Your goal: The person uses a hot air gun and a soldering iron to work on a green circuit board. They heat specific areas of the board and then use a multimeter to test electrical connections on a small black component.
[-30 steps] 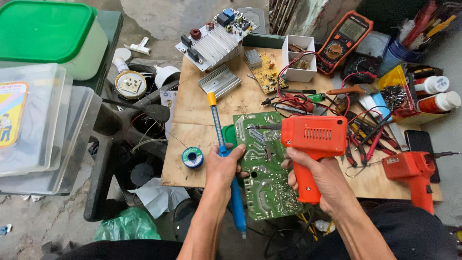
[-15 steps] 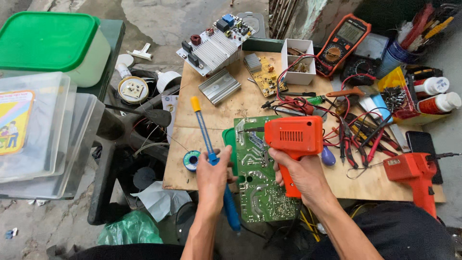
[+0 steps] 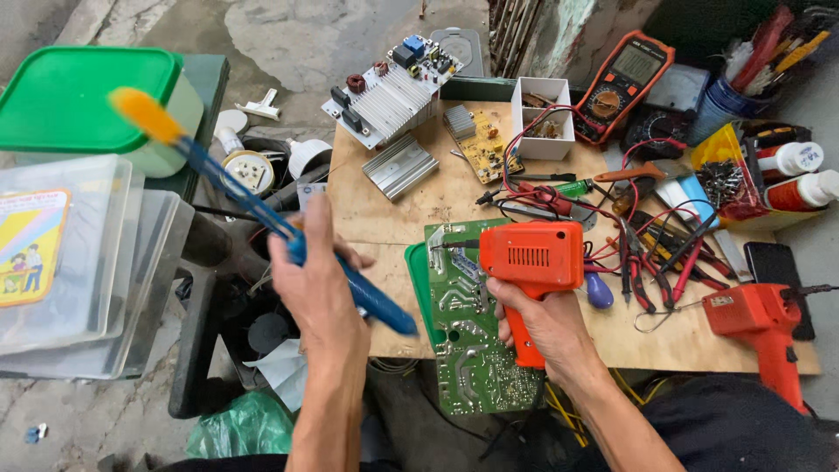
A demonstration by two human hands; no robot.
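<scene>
Over the wooden board, I see the left hand clamped around a blue desoldering pump, its yellow end pointing to 10 o'clock. The right hand grips an orange soldering gun, tip on the green circuit board; red pliers lie at 3 o'clock.

Two orange soldering guns; one blue desoldering pump; two finned heat sinks; one multimeter.
</scene>
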